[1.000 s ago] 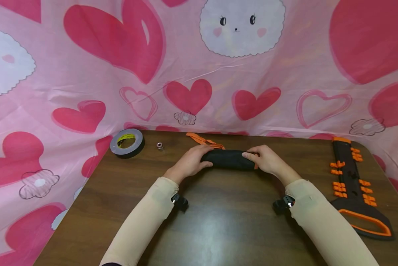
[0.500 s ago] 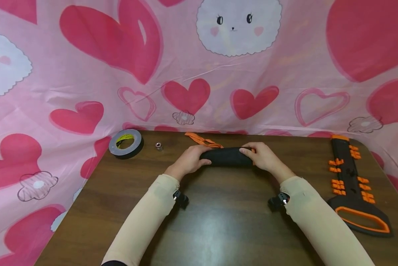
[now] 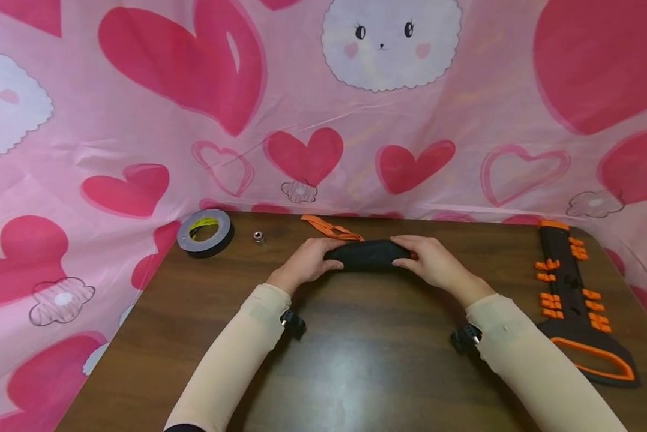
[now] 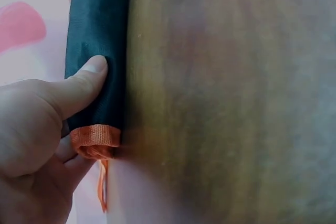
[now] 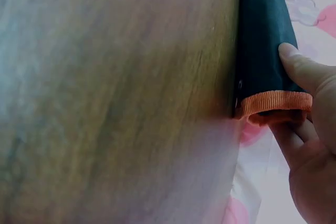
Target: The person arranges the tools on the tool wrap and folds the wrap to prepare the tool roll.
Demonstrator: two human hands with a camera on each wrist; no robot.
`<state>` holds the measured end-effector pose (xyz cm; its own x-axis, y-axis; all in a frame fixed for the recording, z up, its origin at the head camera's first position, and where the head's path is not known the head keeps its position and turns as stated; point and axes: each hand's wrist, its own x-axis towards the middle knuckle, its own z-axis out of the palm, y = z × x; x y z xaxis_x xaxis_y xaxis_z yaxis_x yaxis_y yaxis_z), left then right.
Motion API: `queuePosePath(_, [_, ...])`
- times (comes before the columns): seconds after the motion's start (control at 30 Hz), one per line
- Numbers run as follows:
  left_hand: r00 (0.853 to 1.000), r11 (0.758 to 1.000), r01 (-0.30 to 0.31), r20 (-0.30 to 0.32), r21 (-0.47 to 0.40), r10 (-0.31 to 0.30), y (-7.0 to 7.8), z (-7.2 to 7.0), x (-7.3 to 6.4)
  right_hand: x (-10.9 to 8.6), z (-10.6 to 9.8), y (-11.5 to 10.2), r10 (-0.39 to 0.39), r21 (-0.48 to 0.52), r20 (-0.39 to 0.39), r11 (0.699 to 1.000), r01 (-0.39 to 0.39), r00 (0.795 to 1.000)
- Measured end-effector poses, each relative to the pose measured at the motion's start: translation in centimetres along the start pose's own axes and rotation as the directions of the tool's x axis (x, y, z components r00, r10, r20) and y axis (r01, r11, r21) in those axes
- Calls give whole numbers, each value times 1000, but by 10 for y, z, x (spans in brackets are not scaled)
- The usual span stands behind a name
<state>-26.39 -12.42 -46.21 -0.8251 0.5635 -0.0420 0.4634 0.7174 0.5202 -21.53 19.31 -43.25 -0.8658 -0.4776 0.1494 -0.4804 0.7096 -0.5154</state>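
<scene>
A rolled-up black fabric roll (image 3: 368,256) with orange edging lies crosswise on the wooden table. My left hand (image 3: 307,263) grips its left end; in the left wrist view the thumb (image 4: 95,66) presses on the dark cloth, just above the orange-trimmed end (image 4: 95,136). At the other end my right hand (image 3: 437,265) holds the roll, thumb on the near side and fingers over and behind it. The right wrist view shows that end's orange trim (image 5: 275,99). Behind the roll trails an orange strap (image 3: 329,228). What lies inside the roll is hidden.
At the back left are a roll of grey tape (image 3: 207,233) and a small metal socket (image 3: 258,237). A black holder with orange clips (image 3: 569,282) and an orange-lined handle lies along the right side. A pink heart-print cloth (image 3: 302,90) hangs behind the table (image 3: 345,360).
My right hand has shifted its grip: its thumb moved from the roll's top to the near side, and its wrist went right. The orange edge there is now mostly covered. The left hand barely moved.
</scene>
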Motion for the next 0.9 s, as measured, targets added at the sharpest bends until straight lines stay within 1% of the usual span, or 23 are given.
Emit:
queuePosePath(0.1, [1000,1000,-19,-16,-23,19,-30,15,15,1,-1,1,57,39,20,998,-58,998])
queuePosePath(0.2, [998,998,-56,-34,-21,55,-46,22,22,1,-1,2,96,53,39,994,-98,995])
queuePosePath(0.27, [997,997,-66,-38,-31,65,-49,22,23,1,0,3,111,60,41,992,-113,993])
queuePosePath(0.33, [998,997,-66,-28,-45,65,-44,18,20,0,1,3,117,63,30,991,-119,993])
queuePosePath(0.43, [999,996,-34,1,-79,34,-32,8,12,-1,3,3,120,66,25,990,-121,993])
queuePosePath(0.47, [999,997,-31,12,-72,31,-35,9,14,-1,3,2,118,62,27,991,-119,993])
queuePosePath(0.5, [999,997,-27,19,-78,29,-33,7,12,-2,3,2,116,61,29,991,-118,993])
queuePosePath(0.57, [999,996,-21,23,-82,23,-33,7,12,-2,3,2,111,56,38,992,-113,993])
queuePosePath(0.6, [999,997,-29,32,-70,31,-31,5,12,-3,3,2,105,48,39,993,-107,994])
queuePosePath(0.67, [998,997,-61,24,-49,63,-37,8,15,-3,3,2,97,44,43,994,-99,994])
queuePosePath(0.7, [998,997,-60,32,-50,62,-28,2,10,-4,3,2,91,42,40,995,-93,995])
queuePosePath(0.73, [997,996,-79,23,-48,80,-31,3,10,-4,4,2,87,36,39,995,-88,995])
queuePosePath(0.77, [995,995,-93,28,-30,94,-24,0,6,-4,4,2,85,35,39,996,-86,996])
queuePosePath(0.83, [994,994,-109,26,-29,109,-15,-7,-2,-5,5,2,82,34,37,996,-83,996])
queuePosePath(0.9, [991,991,-128,22,-30,129,-19,-6,-1,-4,5,2,84,35,32,996,-85,996])
